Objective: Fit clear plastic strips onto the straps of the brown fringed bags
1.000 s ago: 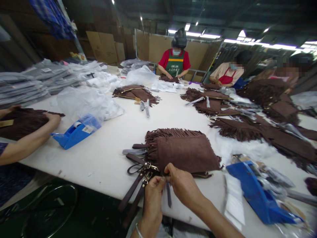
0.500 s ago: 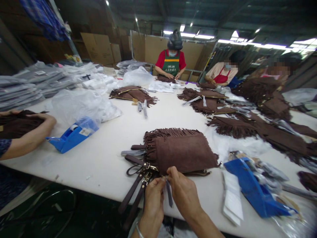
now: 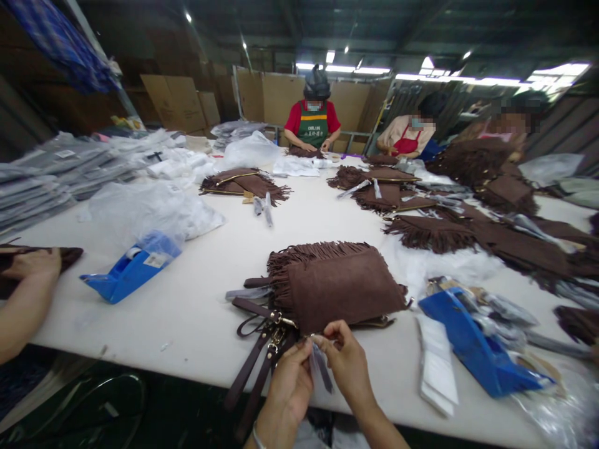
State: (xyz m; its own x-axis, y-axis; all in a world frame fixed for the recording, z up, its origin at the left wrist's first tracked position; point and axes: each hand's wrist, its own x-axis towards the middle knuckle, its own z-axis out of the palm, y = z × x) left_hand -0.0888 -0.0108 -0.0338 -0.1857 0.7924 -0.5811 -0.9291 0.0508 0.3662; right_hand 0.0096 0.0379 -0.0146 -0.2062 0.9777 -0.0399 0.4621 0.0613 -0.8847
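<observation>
A brown fringed bag [image 3: 346, 284] lies flat on the white table in front of me. At its lower edge my left hand [image 3: 291, 383] pinches the top of a narrow grey strip in clear plastic [image 3: 322, 372]. My right hand [image 3: 347, 362] pinches at the same spot, fingertips almost meeting the left ones. The strip hangs down between both hands, and its upper end is hidden by my fingers. Brown wrist straps [image 3: 248, 368] with gold-coloured clasps [image 3: 277, 338] extend from the bag's left side, beside my left hand, and hang over the table edge.
Blue tape dispensers stand at left [image 3: 133, 265] and right [image 3: 482, 343]. A folded white stack [image 3: 436, 365] lies beside the right one. More fringed bags [image 3: 430, 232] cover the right side. A co-worker's hand [image 3: 35, 265] holds brown material at far left; other people work across the table.
My hands stay at the bag's lower edge; the right fingers have shifted and the strip now slants right. The left co-worker's arm has moved left and down. The view has shifted slightly.
</observation>
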